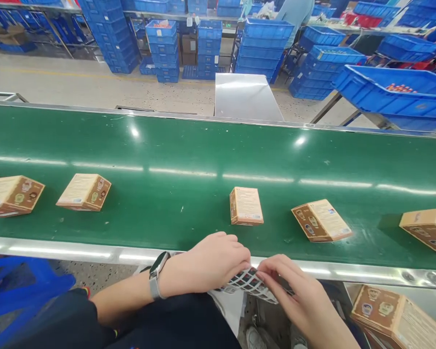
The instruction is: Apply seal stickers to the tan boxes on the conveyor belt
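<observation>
My left hand [209,261], with a watch on its wrist, and my right hand [294,295] are closed together on a sheet of small printed stickers [249,283], held over my lap just below the conveyor's near metal edge [94,252]. The fingers of both hands pinch the sheet from either side. On the green belt [189,160] in front of me lie several small brown and cream boxes. The nearest box [246,206] lies just beyond my left hand. Another box [321,220] sits to its right.
More boxes lie on the belt at the left [84,192] and at the far right [427,229]. A carton [396,317] rests low at my right. A blue bin [392,92] stands across the belt, with stacks of blue crates [265,46] behind it. A metal plate [245,97] adjoins the far edge.
</observation>
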Tool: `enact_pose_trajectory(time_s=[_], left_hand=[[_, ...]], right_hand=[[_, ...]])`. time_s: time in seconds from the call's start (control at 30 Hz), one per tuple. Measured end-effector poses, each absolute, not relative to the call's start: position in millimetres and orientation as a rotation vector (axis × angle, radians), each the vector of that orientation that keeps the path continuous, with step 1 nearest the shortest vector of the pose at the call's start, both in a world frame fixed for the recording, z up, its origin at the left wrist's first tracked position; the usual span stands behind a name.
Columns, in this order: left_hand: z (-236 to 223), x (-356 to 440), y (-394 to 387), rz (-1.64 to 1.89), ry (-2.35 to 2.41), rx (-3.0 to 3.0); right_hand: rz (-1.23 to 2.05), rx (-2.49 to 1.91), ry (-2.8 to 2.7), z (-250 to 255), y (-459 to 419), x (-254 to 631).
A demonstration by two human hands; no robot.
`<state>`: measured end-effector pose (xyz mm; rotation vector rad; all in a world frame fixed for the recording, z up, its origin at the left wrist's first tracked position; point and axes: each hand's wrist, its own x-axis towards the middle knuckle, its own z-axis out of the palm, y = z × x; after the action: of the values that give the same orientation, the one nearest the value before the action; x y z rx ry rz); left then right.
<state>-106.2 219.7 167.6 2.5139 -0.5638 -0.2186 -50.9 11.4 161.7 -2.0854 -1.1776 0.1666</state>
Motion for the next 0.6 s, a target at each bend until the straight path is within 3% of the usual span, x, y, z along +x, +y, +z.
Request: enact_pose_trajectory(time_s=[0.3, 0.6], left_hand=[[164, -110, 237, -0.094, -0.654, 2.573], [170, -111, 250, -0.169, -0.596, 2.515]], right_hand=[[-0.325, -2.272, -1.315, 149, 25, -68], [-0.292, -2.175, -1.132, 146, 40, -68]])
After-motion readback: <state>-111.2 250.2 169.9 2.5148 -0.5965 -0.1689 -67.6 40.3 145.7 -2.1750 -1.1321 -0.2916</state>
